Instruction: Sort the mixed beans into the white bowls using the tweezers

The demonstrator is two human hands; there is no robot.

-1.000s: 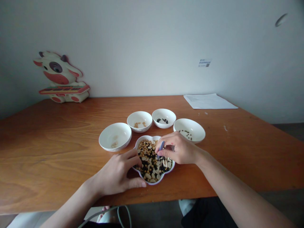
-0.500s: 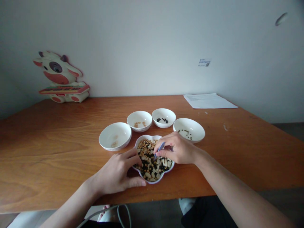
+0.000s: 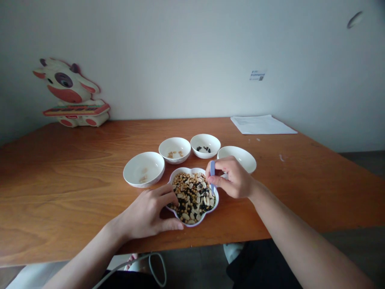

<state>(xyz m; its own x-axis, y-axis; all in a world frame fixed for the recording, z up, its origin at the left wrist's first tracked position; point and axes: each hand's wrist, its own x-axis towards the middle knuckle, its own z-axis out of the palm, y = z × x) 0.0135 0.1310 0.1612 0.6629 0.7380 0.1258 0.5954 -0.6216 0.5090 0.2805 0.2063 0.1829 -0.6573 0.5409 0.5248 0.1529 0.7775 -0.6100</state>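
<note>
A flower-shaped bowl [image 3: 192, 224] with a pale purple rim stands near the table's front, full of mixed peanuts, yellow beans and dark beans. My left hand [image 3: 153, 210] grips its left side, thumb along the outside and fingertips over the rim. Pinched in my right hand [image 3: 233, 176] is a pair of purple tweezers [image 3: 212, 172], tips pointing down over the bowl's right side. Whether the tips hold a bean cannot be made out. Behind my right hand, the rightmost white bowl [image 3: 245, 158] is partly covered, its contents hidden.
In the arc behind are a left bowl [image 3: 130, 172] with a few peanuts, a bowl [image 3: 176, 141] with tan beans, and a bowl [image 3: 207, 138] with black beans. A cow toy keyboard [image 3: 75, 94] and papers [image 3: 264, 125] lie farther back. A cable [image 3: 164, 267] hangs below the table edge.
My right hand has moved right with the tweezers, from the bowl's middle to its right side, and the tweezers now stand more upright. My left hand keeps its grip. The view has shifted slightly.
</note>
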